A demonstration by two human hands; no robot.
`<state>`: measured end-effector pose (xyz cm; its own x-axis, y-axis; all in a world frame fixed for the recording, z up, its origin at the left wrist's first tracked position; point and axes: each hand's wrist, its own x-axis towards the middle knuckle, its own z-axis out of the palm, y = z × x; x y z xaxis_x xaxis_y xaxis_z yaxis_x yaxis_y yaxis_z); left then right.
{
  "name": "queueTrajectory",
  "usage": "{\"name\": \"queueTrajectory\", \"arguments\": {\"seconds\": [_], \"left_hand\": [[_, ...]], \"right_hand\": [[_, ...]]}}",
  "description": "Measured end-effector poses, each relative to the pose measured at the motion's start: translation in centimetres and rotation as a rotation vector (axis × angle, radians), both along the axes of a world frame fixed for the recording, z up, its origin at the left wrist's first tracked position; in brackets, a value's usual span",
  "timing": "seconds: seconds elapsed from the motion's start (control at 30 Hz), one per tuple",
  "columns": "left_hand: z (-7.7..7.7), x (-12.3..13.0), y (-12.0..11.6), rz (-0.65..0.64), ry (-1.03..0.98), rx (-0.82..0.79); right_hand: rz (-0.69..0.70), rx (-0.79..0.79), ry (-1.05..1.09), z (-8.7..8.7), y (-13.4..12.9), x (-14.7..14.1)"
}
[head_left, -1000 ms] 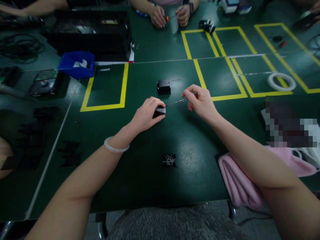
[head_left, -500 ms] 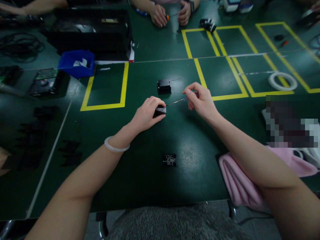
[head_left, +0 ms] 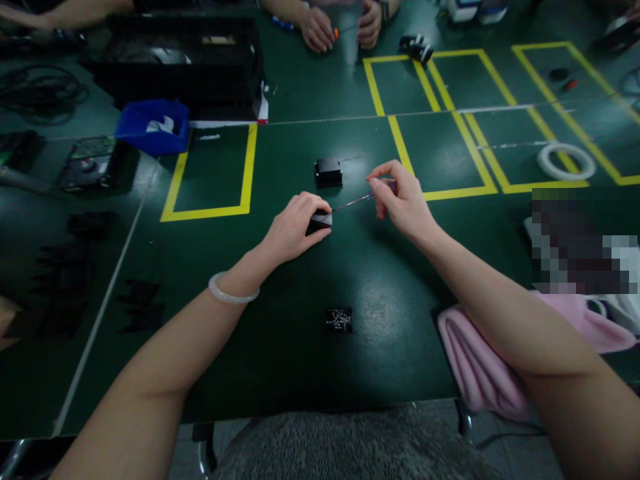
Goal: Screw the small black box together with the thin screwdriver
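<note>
My left hand is closed around a small black box-shaped part, holding it on the green table. Pinched in the fingers of my right hand is a screwdriver; its thin metal shaft points left, and the tip meets the right end of the part near my left index finger. Whether the tip sits in a screw is too small to tell. Just beyond lies a second black box-shaped part with shiny bits at its corners. Nearer to me, several small silver screws lie on a little black tray.
Black parts lie at left. Behind stand a blue bin and a large black case. A white tape roll and pink cloth are at right. Across the table are a co-worker's hands.
My right hand shifts very slightly, its fingers a touch higher on the screwdriver. My left hand and the part stay in place. The co-worker's hand across the table moves a little.
</note>
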<state>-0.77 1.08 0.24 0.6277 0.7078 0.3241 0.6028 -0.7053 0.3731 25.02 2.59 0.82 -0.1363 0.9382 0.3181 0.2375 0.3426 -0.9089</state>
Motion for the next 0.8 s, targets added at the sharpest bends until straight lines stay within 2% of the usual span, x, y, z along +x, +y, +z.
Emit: {"name": "queueTrajectory", "arguments": {"seconds": [0.8], "left_hand": [[0.1,0.06,0.0,0.009,0.007,-0.023]], "right_hand": [[-0.013,-0.018,-0.053,0.16,-0.14,-0.04]]}}
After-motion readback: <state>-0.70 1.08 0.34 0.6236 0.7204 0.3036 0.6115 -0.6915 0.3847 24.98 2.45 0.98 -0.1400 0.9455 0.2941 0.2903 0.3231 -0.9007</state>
